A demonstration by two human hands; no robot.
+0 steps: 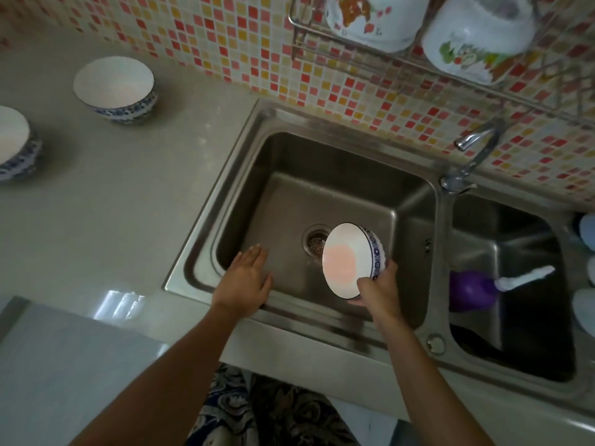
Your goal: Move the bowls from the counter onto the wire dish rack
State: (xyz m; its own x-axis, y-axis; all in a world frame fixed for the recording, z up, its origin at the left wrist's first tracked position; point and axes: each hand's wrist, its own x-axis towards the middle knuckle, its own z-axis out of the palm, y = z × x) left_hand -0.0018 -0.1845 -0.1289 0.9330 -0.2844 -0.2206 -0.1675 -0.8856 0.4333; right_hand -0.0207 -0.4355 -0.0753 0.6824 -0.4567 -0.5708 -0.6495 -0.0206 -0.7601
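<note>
Here the right hand grips a tilted bowl over the sink; the left hand lies open, flat. Two bowls sit on the worktop.

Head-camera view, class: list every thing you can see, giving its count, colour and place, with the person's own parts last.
bowls on the counter: two, white inside with blue pattern, upper left; one cut off by the left edge.
held bowl: one, white and blue, tilted over the left basin.
counter: one, pale grey, left.
sink: one, steel, two basins, centre and right.
tap: one, chrome, behind the sink.
wire dish rack: one, metal, on the tiled wall, upper right.
rack vessels: two, white with coloured prints, in the rack.
purple item: one, white handle, right basin.
hands: left hand open and empty at the basin's front edge; right hand gripping the held bowl.
</note>
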